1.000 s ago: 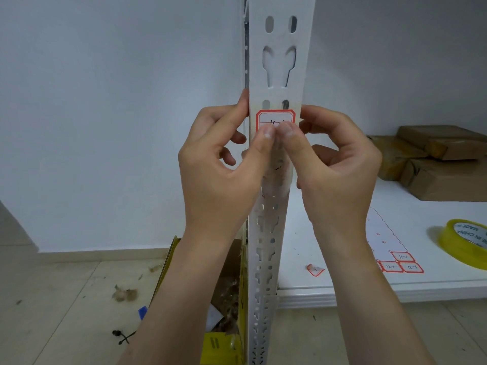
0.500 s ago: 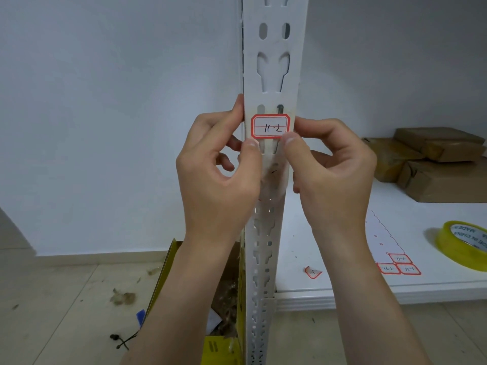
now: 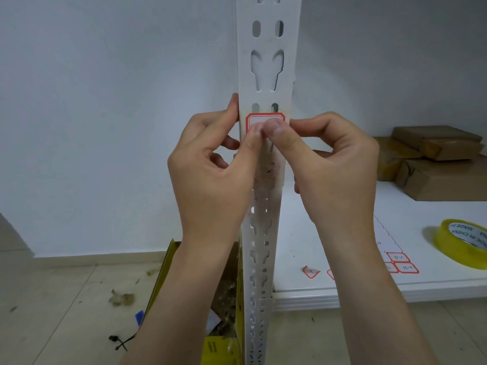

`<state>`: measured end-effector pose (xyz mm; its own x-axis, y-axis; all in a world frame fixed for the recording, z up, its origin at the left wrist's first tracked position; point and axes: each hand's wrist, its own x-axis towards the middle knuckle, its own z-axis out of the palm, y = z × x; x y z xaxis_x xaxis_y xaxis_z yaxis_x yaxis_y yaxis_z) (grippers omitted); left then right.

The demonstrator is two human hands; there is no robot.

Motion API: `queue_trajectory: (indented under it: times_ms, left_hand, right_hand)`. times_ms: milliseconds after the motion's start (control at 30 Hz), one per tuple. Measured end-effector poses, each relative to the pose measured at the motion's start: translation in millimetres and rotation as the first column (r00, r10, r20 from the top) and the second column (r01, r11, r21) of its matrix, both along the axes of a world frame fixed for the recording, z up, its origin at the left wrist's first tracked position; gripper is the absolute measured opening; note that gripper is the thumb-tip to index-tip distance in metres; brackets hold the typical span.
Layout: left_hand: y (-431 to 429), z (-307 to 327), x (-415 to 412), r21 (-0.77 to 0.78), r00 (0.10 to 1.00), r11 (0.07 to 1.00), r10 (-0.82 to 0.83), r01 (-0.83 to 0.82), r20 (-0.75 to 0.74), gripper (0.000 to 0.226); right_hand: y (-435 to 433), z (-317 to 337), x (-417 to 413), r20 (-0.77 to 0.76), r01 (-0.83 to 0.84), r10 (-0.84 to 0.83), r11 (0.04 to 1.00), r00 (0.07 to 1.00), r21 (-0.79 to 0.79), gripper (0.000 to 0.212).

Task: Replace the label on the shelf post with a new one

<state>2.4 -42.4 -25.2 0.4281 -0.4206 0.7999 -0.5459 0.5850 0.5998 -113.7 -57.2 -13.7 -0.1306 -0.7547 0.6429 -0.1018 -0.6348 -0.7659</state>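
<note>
Both thumbs moved back up over the label (image 3: 265, 119) on the shelf post (image 3: 266, 75), covering the writing that showed half a second ago; left hand (image 3: 210, 175) and right hand (image 3: 334, 169) fingers pinch the post, pressing it flat: sticking nearly done

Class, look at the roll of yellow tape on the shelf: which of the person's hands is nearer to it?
Right. The right hand is at the post on the same side as the tape roll, up and left of it; the left hand is beyond the shelf post, farther away.
</note>
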Motion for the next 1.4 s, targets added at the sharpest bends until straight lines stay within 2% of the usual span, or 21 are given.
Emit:
queue_trajectory:
  times_ms: [167, 333, 533, 800, 933, 1133, 1400]
  left_hand:
    - [-0.9, -0.3, -2.1, -0.022, 0.995, 0.999, -0.028, 0.026, -0.092, 0.032]
    - [0.0, 1.9, -4.8, -0.01, 0.994, 1.0, 0.006, -0.007, -0.107, 0.032]
    - [-0.6, 4.2, -3.3, -0.012, 0.988, 1.0, -0.005, 0.003, -0.153, 0.025]
    - [-1.3, 4.3, -1.4, -0.016, 0.994, 1.0, 0.0, -0.002, -0.11, 0.029]
    - [-4.4, 1.4, 3.0, -0.026, 0.993, 0.998, -0.055, 0.052, -0.1, 0.029]
    - [-3.5, -3.3, 6.0, 0.003, 0.995, 0.996, -0.092, 0.092, -0.034, 0.036]
    - [4.0, -2.0, 13.0, 0.111, 0.989, 0.989, -0.112, 0.102, 0.091, 0.04]
  right_hand:
    - [-1.3, -0.9, 0.3, 0.031, -0.011, 0.011, 1.0, 0.999, 0.0, 0.023]
    - [2.8, 3.5, 4.6, 0.014, 0.047, -0.047, 0.999, 0.999, -0.007, 0.019]
    - [0.4, 2.8, 6.2, 0.027, 0.044, -0.044, 0.999, 0.999, -0.003, 0.025]
    - [-3.7, 1.0, 9.0, 0.083, 0.013, -0.016, 0.999, 0.996, 0.041, 0.029]
    - [-4.0, -3.1, 6.6, 0.118, -0.046, 0.043, 0.999, 0.992, 0.02, 0.026]
    - [-4.0, -9.7, 2.2, 0.057, -0.057, 0.057, 0.998, 0.997, -0.011, 0.013]
    - [5.2, -9.3, -0.8, -0.033, -0.036, 0.036, 0.999, 0.999, 0.0, 0.01]
